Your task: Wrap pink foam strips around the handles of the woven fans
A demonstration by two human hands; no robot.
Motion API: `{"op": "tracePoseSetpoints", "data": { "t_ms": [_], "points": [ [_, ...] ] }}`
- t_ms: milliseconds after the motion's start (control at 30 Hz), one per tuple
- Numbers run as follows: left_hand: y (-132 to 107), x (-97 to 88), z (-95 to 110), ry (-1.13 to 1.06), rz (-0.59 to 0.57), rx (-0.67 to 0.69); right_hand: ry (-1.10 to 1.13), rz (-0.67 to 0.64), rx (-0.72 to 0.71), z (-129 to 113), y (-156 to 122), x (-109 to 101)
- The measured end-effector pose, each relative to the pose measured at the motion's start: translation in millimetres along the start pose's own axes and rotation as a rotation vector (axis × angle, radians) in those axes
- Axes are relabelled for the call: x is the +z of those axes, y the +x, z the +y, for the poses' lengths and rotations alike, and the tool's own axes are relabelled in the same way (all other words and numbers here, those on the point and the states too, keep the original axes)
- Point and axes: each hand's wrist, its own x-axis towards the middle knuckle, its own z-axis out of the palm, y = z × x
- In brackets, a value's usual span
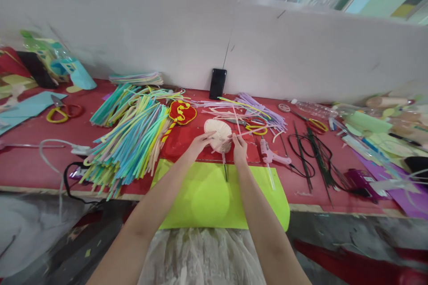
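A cream, rounded fan-shaped piece (218, 131) of ribbed pipe-cleaner rows lies over the red mat, a thin dark stem (225, 173) pointing down from it. My left hand (201, 142) grips its left edge, fingertips on its face. At its right side my right hand (240, 148) is closed on pale pink pipe cleaners (251, 131), pinched between thumb and fingers; their loose ends stick up and out to the right. A red and yellow pipe-cleaner flower (182, 112) with a twisted stalk lies left of the piece.
Pastel pipe cleaners (129, 138) are heaped at left, purple ones (261, 107) behind. A pink glue gun (272, 156) with its cord lies right, near yellow-handled scissors (317, 125) and dark green wires (317, 156). A phone (218, 83) leans on the wall. Yellow-green felt (207, 200) covers the table's front edge.
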Motion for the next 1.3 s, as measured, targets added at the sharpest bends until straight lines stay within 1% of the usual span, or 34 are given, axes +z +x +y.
{"op": "tracePoseSetpoints", "data": {
  "t_ms": [100,167,200,233,267,333,400,467,500,567,633,700,767,867,933,1067,1133,1200,1300],
  "points": [
    [-2,-2.0,1,-0.066,0.022,-0.014,-0.036,0.034,-0.062,-4,-2,1],
    [-4,-4.6,5,-0.113,0.022,0.011,-0.037,0.086,-0.130,-8,-3,2],
    [-5,-5.9,6,-0.135,0.019,0.034,-0.011,0.103,-0.140,-10,-3,3],
    [-5,-7.2,8,-0.157,0.017,0.059,0.035,0.104,-0.122,-11,-3,3],
    [-6,-8.1,10,-0.181,0.015,0.081,0.097,0.081,-0.073,-11,-3,3],
    [-6,-8.9,12,-0.222,0.011,0.106,0.231,-0.020,0.077,-11,-1,2],
    [-6,-8.2,13,-0.228,-0.007,0.091,0.332,-0.141,0.209,-9,0,2],
    [-7,-7.0,13,-0.211,-0.040,0.063,0.380,-0.216,0.269,-8,2,1],
    [-7,-6.5,14,-0.207,-0.050,0.064,0.395,-0.225,0.272,-8,3,1],
    [-8,-7.0,16,-0.227,-0.030,0.117,0.426,-0.193,0.252,-9,4,0],
    [-7,-9.5,19,-0.260,0.039,0.203,0.468,-0.130,0.223,-11,6,-2],
    [-3,-13.3,21,-0.264,0.110,0.231,0.505,-0.085,0.205,-13,7,-6],
    [1,-16.3,20,-0.245,0.160,0.195,0.536,-0.072,0.198,-15,8,-8],
    [4,-16.4,15,-0.197,0.143,0.069,0.572,-0.069,0.194,-17,8,-10],
    [2,-14.6,12,-0.185,0.079,-0.013,0.587,-0.066,0.201,-18,7,-9],
    [-5,-13.4,9,-0.196,-0.146,-0.148,0.591,-0.072,0.219,-19,5,-7],
    [-6,-14.2,7,-0.177,-0.218,-0.205,0.576,-0.073,0.215,-19,5,-6],
    [-6,-14.5,5,-0.149,-0.201,-0.225,0.567,-0.067,0.212,-19,5,-7],
    [-2,-14.1,4,-0.150,-0.075,-0.164,0.574,-0.052,0.214,-19,6,-7]
  ]
}}
